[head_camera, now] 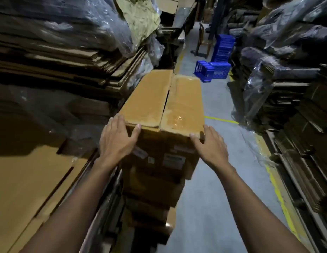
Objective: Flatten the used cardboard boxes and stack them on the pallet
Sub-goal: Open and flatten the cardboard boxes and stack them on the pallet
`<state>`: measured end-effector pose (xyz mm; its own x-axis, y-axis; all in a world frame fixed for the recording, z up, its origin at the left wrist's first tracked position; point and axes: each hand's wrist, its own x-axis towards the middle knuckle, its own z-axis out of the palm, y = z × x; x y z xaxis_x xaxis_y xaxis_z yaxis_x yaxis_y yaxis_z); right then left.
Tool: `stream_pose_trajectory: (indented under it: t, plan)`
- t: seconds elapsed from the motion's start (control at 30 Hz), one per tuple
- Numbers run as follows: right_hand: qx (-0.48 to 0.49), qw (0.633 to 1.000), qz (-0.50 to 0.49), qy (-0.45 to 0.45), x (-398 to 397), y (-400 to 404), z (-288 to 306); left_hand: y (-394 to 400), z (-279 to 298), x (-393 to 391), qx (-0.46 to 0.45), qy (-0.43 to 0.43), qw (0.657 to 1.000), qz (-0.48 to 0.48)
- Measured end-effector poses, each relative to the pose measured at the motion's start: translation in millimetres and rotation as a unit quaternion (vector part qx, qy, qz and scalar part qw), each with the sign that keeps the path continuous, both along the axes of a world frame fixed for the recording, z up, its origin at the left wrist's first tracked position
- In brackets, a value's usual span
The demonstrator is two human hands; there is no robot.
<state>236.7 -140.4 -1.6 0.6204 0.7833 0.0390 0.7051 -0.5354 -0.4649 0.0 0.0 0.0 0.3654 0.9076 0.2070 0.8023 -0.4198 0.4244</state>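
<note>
A tall brown cardboard box (pixel 164 99) stands in front of me, its top flaps closed with a seam down the middle and shiny tape on the right flap. It sits on top of other boxes (pixel 151 196). My left hand (pixel 117 139) lies on the near left top corner, fingers spread over the side and thumb on the front edge. My right hand (pixel 210 145) lies on the near right top corner, fingers straight along the side, thumb on the front face. White labels (pixel 174 160) are stuck on the box's near face.
Flattened cardboard sheets (pixel 31 179) lie stacked at lower left, with plastic-wrapped cardboard stacks (pixel 58 52) above. More wrapped stacks (pixel 287 106) line the right. A grey floor aisle (pixel 213 189) with yellow lines runs ahead. Blue crates (pixel 213 71) and a chair (pixel 202 41) stand further down.
</note>
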Motion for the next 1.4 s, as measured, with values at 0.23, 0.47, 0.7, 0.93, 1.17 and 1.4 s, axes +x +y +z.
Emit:
stream_pose_trajectory:
  t: [0.23,0.47,0.7,0.93,1.17,1.4]
  plan:
    - [-0.059,0.994,-0.049,0.075,46.1,103.8,7.8,135.1,5.4,27.1,-0.178,0.084,0.981,-0.001]
    - [-0.034,0.982,-0.091,0.162,88.6,153.4,16.8,190.9,3.9,48.4,-0.355,-0.136,0.922,-0.075]
    - [-0.027,0.955,-0.16,0.249,104.7,159.5,14.6,221.4,-21.6,51.4,-0.516,-0.225,0.826,-0.044]
    - [0.079,0.904,-0.128,0.401,90.7,137.5,-3.3,216.5,-50.3,46.4,-0.542,-0.312,0.78,-0.02]
    - [0.129,0.916,-0.084,0.37,70.4,109.7,4.0,182.1,-32.0,25.2,-0.494,-0.32,0.807,-0.045]
    - [0.164,0.909,-0.043,0.381,34.4,22.4,11.8,78.4,6.6,-17.6,-0.493,-0.342,0.799,-0.037]
